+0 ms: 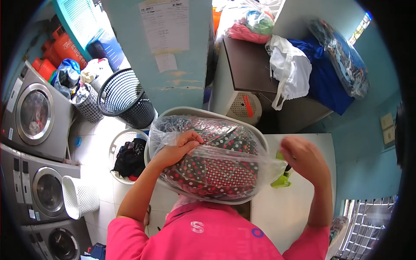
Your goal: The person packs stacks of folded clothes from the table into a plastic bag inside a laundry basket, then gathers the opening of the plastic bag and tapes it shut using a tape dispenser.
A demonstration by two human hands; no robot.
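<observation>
A clear plastic bag (242,134) packed with folded dark fabric with red and white dots (216,173) rests in a pale oval laundry basket (260,138) in front of me. My left hand (184,147) lies on the bag's upper left, its fingers curled and pinching the plastic. To the right of the bag, my right hand (301,158) is raised and closed, slightly blurred. The bag's narrow end reaches just below it; what its fingers hold, if anything, is hidden. A yellow-green object (281,180) lies beneath the bag's end, its kind unclear.
A white table (299,195) stands at right. White cloth (290,65) and blue cloth (329,82) hang over a brown-topped cabinet (247,60). At left are a black basket (125,97), a white basket with dark clothes (115,151), an upright white basket (80,197) and several washing machines (47,190).
</observation>
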